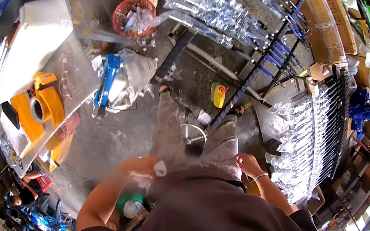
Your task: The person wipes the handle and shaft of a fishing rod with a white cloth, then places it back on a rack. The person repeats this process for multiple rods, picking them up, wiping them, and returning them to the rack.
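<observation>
My left hand (141,168) is closed beside my left thigh, its fingers around a small white crumpled wad (159,169) that looks like cloth or paper. Over by my right thigh, my right hand (249,165) has its fingers curled in. What it holds, if anything, is hidden. A bracelet (260,176) circles that wrist. Grey trousers (166,131) cover my legs, with a spoked round base (194,132) partly showing between them. To the right of that hand stands a rack of plastic-wrapped rods (304,142).
A metal frame (216,68) bears more wrapped rods (215,5) ahead. On the floor are a yellow bottle (218,95), a red basket (116,21) of scraps and a white sack (138,69) with a blue tool (108,82). At left, a table (78,79) carries a tape dispenser (48,101); cardboard boxes (322,26) stand right.
</observation>
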### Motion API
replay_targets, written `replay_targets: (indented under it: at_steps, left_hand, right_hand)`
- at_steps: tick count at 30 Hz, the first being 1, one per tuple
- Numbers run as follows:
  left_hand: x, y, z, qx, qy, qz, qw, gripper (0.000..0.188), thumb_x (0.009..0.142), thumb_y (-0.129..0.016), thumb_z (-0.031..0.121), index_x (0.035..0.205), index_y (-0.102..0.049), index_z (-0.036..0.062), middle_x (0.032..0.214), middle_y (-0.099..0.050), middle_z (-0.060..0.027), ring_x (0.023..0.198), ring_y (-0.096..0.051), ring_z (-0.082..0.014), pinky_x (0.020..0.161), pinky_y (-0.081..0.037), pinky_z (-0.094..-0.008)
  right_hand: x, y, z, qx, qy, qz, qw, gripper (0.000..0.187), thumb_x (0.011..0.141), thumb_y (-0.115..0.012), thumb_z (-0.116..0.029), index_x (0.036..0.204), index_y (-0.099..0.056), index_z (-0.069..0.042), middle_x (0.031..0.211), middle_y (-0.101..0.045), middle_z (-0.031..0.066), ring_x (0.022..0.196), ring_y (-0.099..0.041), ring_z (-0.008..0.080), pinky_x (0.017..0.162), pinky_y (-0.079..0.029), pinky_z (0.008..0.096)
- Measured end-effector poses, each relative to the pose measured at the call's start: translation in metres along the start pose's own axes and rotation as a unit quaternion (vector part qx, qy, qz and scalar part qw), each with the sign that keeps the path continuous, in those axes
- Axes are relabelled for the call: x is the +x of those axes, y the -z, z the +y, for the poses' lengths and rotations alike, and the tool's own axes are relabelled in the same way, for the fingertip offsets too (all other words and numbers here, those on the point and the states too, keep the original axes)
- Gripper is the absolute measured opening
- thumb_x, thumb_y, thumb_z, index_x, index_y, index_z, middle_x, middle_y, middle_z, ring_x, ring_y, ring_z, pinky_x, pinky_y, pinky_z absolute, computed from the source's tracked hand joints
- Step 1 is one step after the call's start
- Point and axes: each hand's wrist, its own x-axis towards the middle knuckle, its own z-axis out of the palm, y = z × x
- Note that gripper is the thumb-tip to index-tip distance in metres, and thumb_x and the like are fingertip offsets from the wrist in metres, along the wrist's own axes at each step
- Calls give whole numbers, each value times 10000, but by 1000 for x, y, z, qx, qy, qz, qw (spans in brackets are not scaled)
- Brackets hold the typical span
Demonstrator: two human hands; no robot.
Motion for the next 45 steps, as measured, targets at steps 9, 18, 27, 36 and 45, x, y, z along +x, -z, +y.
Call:
replay_targets:
  at_steps: [9, 18, 27, 36, 45]
  left_hand:
    - [28, -16, -13, -31, 52, -160, 985, 311, 806, -654, 135, 1104, -576, 91, 759, -669, -82, 663, -652, -185, 588, -496, -312]
    - [92, 4, -45, -81, 43, -149, 985, 303, 824, -694, 199, 1075, -598, 59, 934, -643, -72, 814, -601, -181, 718, -487, -347]
    - [171, 108, 39, -222, -210, 173, 936, 381, 792, -737, 285, 1101, -618, 97, 1015, -638, -32, 882, -596, -137, 801, -483, -305]
    - [208, 42, 43, -337, -381, 256, 822, 420, 880, -691, 183, 1265, -559, 78, 1055, -610, 14, 957, -547, -80, 831, -456, -262]
    - [185, -14, 36, -407, -600, 171, 667, 388, 842, -656, 24, 1217, -560, -1, 1121, -651, -104, 1024, -642, -220, 899, -523, -369]
  right_hand:
    - [-76, 60, -9, 293, -173, -399, 852, 136, 831, -703, -137, 949, -674, -76, 871, -700, 27, 813, -646, 117, 728, -529, 283]
    - [-8, 10, 46, 267, -18, -578, 771, 258, 876, -540, 56, 1120, -617, 22, 989, -693, 70, 866, -627, 118, 743, -497, 235]
    - [151, 55, -9, 260, 40, -430, 864, 322, 842, -704, -45, 1144, -607, 8, 940, -705, 88, 872, -672, 147, 724, -559, 267]
    - [148, 18, -63, 204, 210, 43, 955, 403, 784, -735, -24, 1154, -579, 13, 957, -646, 89, 815, -646, 147, 695, -542, 268]
    - [85, -31, -100, 285, 283, 187, 896, 620, 791, -779, -129, 1313, -461, -27, 1128, -556, 93, 1059, -543, 176, 853, -491, 298]
